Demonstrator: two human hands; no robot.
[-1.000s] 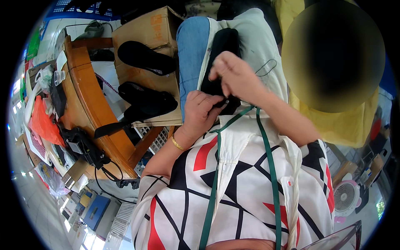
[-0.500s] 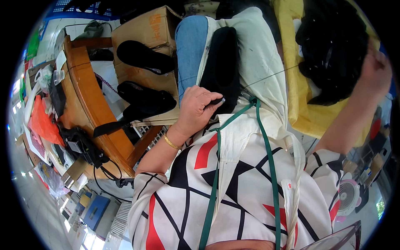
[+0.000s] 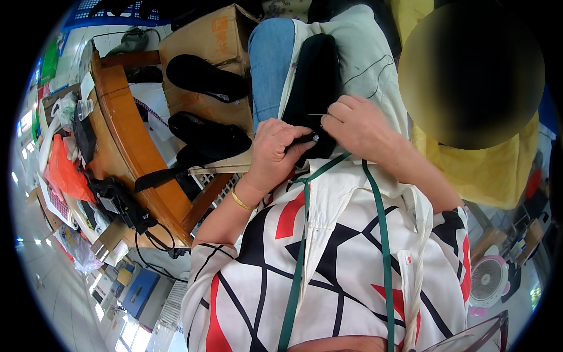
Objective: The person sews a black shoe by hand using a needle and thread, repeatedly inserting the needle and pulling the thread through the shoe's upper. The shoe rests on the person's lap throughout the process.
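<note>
A black cloth shoe [image 3: 316,70] lies lengthwise on my lap. My left hand [image 3: 274,146] grips its near end between thumb and fingers. A small shiny bit [image 3: 315,138], too small to name, shows at those fingertips. My right hand [image 3: 360,129] is closed in a pinch over the shoe, holding a thin needle [image 3: 317,114] that points left across it. A dark thread [image 3: 375,76] lies in a loose loop on the white apron [image 3: 358,44]. Whether the needle's tip is in the fabric, I cannot tell.
To my left, two black shoes [image 3: 206,78] rest on a cardboard box [image 3: 199,35] beside a wooden chair [image 3: 135,152]. A yellow cloth or bag [image 3: 481,176] lies right, partly hidden by a round blurred patch. A fan [image 3: 490,277] stands at lower right.
My right hand has come in from the far right to the shoe. The thread, stretched taut before, now lies slack. My left hand keeps its grip.
</note>
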